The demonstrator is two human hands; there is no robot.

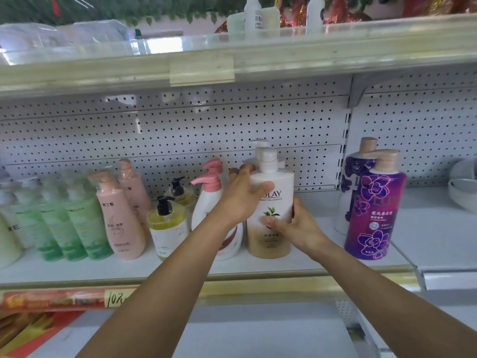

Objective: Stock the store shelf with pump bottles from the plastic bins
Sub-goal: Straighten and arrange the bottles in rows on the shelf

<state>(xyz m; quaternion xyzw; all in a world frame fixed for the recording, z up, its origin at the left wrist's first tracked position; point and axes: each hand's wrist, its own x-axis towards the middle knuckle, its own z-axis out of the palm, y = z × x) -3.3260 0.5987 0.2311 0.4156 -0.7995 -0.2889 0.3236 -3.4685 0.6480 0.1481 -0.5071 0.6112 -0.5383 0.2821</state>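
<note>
A white and tan Olay pump bottle (273, 236) stands upright on the white store shelf (180, 267), near its front edge. My left hand (242, 197) wraps the bottle's upper left side, thumb across the label. My right hand (296, 226) grips its lower right side. A second white pump bottle (258, 146) stands right behind it, mostly hidden. The plastic bins are out of view.
To the left stand white bottles with pink pumps (209, 200), yellow bottles with black pumps (167, 226), pink bottles (121, 218) and several green ones (72, 223). Two purple Lux bottles (371, 208) stand to the right. An upper shelf (232, 63) hangs overhead. White bowls (462, 192) sit far right.
</note>
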